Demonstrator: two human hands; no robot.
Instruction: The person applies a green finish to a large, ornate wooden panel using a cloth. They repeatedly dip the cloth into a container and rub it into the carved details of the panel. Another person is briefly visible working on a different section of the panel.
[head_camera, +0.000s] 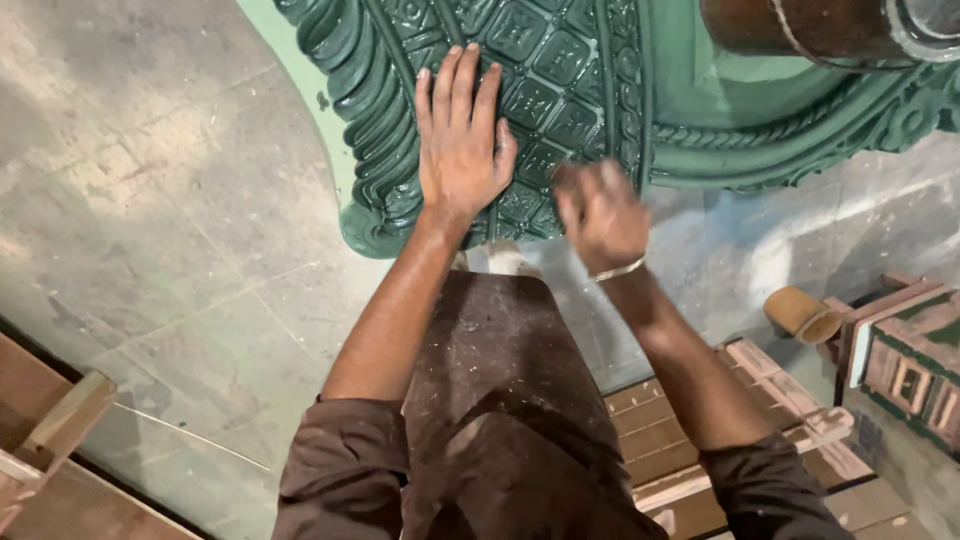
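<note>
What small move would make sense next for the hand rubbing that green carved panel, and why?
Probably slide the right hand a little further along the green carved panel, over its square-patterned part. That hand is blurred, pressed at the panel's lower edge; whether it holds anything cannot be told. The left hand lies flat on the carving, fingers spread, bracing it, so it can likely stay put.

Both arms reach up from the bottom of the frame, bare from the rolled brown sleeves at the elbows. The left hand (460, 140) lies flat, palm down, above the centre of the frame, fingers straight, close together and pointing to the top edge, wrist straight. The right hand (600, 212) sits just right of centre, blurred, fingers curled in loosely, with a thin pale band at its wrist. The two hands are close but apart.
</note>
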